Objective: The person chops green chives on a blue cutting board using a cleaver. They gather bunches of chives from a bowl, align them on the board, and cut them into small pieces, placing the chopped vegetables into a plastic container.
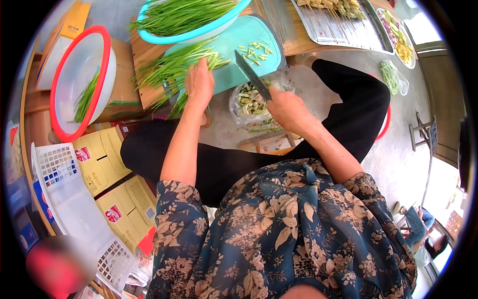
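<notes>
My left hand (199, 84) grips a bunch of long green chives (168, 67), their pale cut ends pointing right across the turquoise cutting board (226, 83). In my right hand (289, 110) is a kitchen knife (253, 76), its dark blade slanting up and left over the board's near edge, apart from the bunch. Short cut stalk pieces (257, 52) lie scattered on the board to the right of the blade's tip. Beyond the board, a white basin with a light-blue rim (201, 36) holds many more chives.
Below the board, a clear plastic bag (239, 112) holds vegetable trimmings. A red-rimmed basin (56, 93) with some greens stands left. A metal tray (325, 35) of skewers and a plate of cut vegetables (405, 52) are at upper right. Another person (422, 228) sits far right.
</notes>
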A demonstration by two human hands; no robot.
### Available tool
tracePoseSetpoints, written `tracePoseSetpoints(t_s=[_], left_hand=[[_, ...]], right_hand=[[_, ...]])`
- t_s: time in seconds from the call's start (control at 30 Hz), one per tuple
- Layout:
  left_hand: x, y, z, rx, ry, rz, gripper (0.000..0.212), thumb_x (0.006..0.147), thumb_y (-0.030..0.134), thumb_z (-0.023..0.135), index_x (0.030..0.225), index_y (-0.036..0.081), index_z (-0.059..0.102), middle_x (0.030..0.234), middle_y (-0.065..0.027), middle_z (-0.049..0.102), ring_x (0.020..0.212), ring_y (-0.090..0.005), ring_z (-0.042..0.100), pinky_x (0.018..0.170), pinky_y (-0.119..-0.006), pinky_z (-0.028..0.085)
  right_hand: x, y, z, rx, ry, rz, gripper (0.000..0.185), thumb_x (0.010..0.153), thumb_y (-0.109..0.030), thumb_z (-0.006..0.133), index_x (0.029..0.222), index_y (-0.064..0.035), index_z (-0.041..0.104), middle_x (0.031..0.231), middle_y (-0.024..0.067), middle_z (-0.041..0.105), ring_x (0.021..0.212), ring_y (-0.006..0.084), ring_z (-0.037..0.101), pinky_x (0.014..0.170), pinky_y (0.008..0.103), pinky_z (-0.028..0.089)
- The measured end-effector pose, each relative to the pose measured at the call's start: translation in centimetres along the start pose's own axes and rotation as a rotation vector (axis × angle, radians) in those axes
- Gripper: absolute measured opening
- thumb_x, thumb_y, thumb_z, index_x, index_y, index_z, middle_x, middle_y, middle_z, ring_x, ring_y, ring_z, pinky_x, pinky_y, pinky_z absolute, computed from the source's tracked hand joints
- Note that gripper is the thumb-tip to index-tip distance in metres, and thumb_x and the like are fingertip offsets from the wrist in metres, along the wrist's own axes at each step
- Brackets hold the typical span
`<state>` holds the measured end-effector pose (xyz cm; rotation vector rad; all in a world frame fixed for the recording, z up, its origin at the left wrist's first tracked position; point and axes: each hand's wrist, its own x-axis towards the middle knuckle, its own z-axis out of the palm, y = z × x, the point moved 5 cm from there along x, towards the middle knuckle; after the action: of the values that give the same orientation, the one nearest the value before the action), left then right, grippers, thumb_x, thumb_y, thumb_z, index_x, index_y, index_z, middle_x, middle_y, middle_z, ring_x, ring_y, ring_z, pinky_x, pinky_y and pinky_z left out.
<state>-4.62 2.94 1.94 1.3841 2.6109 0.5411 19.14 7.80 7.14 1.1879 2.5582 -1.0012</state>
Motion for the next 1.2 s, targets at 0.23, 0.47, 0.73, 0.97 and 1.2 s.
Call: tracePoseSetpoints(t_s=[0.23,0.47,0.73,0.97,1.2], left_hand=[[0.9,-1.4,0.7,-0.093,0.127,0.153,0.031,0.082,0.016,0.071,0.109,0.005,0.059,0.097,-0.0170,0.064,0.092,-0.0381,0.063,0.076,-0.049,0.049],[1.0,-1.3,1.0,-0.014,0.101,0.134,0.029,0.079,0.012,0.073,0.107,0.008,0.066,0.105,-0.0122,0.061,0.091,-0.0366,0.062,0.077,-0.046,0.050],[0.3,0.4,-0.8,-0.132,0.146,0.191,0.023,0.082,0.018,0.071,0.102,0.009,0.070,0.095,-0.0129,0.063,0.090,-0.0359,0.063,0.075,-0.046,0.050],[-1.2,1.2,0.6,-0.189,-0.099,0.083,0.024,0.082,0.022,0.068,0.101,0.008,0.070,0.089,-0.0184,0.069,0.085,-0.0401,0.065,0.073,-0.048,0.050],[-0.8,-0.5,1.7,-0.249,0.005,-0.001,0.029,0.083,0.024,0.068,0.107,0.008,0.066,0.097,-0.0188,0.068,0.092,-0.0398,0.064,0.076,-0.048,0.049]], right_hand=[[-0.8,1.2,-0.2,0.027,0.063,-0.070,0.021,0.090,-0.017,0.047,0.098,0.0020,0.046,0.083,0.0312,0.061,0.084,0.0503,0.058,0.076,0.0581,0.043],[-0.9,1.0,0.1,0.003,0.063,-0.100,0.020,0.090,-0.017,0.048,0.098,0.0017,0.045,0.075,0.0293,0.060,0.077,0.0504,0.058,0.072,0.0586,0.043],[-1.2,1.0,-0.5,0.041,0.085,-0.075,0.020,0.090,-0.017,0.049,0.100,0.0007,0.046,0.079,0.0297,0.060,0.080,0.0502,0.057,0.073,0.0583,0.042],[-2.2,0.6,-1.1,0.061,0.061,-0.087,0.020,0.089,-0.015,0.047,0.096,0.0036,0.048,0.081,0.0299,0.062,0.082,0.0496,0.060,0.077,0.0566,0.045],[-3.2,1.4,-0.6,0.089,0.027,-0.084,0.021,0.089,-0.017,0.049,0.097,0.0032,0.047,0.080,0.0308,0.062,0.083,0.0498,0.059,0.078,0.0575,0.044]])
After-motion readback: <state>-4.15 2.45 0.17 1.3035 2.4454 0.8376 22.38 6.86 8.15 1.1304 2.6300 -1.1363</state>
